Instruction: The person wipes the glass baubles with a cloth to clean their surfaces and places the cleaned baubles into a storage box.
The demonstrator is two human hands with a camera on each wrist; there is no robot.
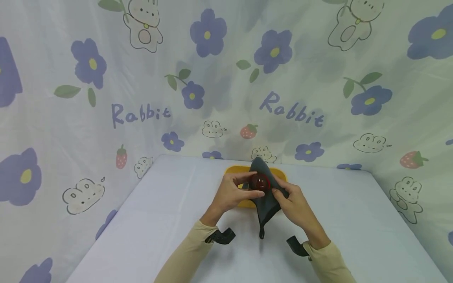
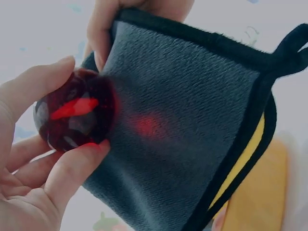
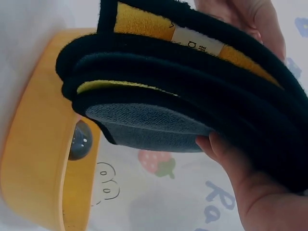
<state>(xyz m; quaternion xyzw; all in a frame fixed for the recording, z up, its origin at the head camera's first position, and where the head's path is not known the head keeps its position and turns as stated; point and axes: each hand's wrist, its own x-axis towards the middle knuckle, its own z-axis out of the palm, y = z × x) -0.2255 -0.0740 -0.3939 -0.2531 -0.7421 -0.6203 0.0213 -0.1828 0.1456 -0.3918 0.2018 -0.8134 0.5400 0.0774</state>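
Observation:
My left hand [image 1: 226, 192] holds a clear dark-red ball [image 1: 259, 182] between thumb and fingertips, and the light through it throws a red glow onto the cloth in the left wrist view. A folded grey cloth [image 2: 183, 106] with black edging and a corner loop hangs from my right hand [image 1: 294, 202], which grips it by its side. Yellow inner layers and a white label show between the folds in the right wrist view. The ball sits right against the cloth's grey face. Below both hands is a yellow tray [image 3: 33, 139], partly hidden by the cloth.
Inside the tray lies a dark grey, shiny ball [image 3: 82, 140]. The tray stands on a white-covered table [image 1: 148, 220], close to its back edge. Behind the table hangs a curtain [image 1: 226, 102] printed with flowers and rabbits.

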